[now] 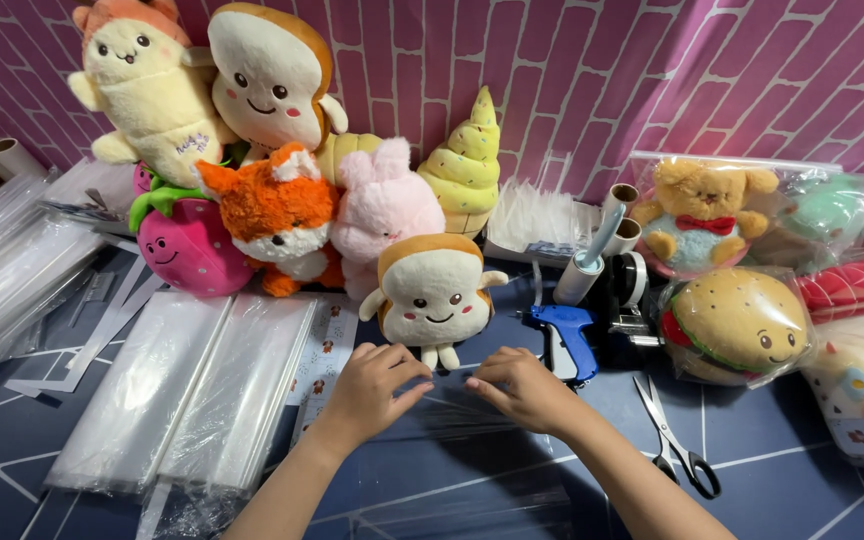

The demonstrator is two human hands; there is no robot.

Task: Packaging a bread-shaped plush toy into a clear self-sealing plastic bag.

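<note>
Pinching a clear plastic bag [452,415] flat, your left hand [372,385] and right hand [522,385] sit just below the toast-shaped plush toy [430,295].

Clear plastic bag [452,412], seemingly flat

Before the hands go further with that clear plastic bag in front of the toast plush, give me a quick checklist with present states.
1. Left hand on the clear plastic bag lying flat on the dark blue table: ok, fingertips rest at its top edge.
2. Right hand on the same edge: ok.
3. Bag mouth opened: cannot tell, the film is too transparent.
4. Smiling toast-shaped plush within reach: ok, upright just behind the hands.
5. Blue tagging gun free: ok, lying untouched beside the right hand.
6. Silver scissors clear of the bag: ok, apart, to the right.
</note>
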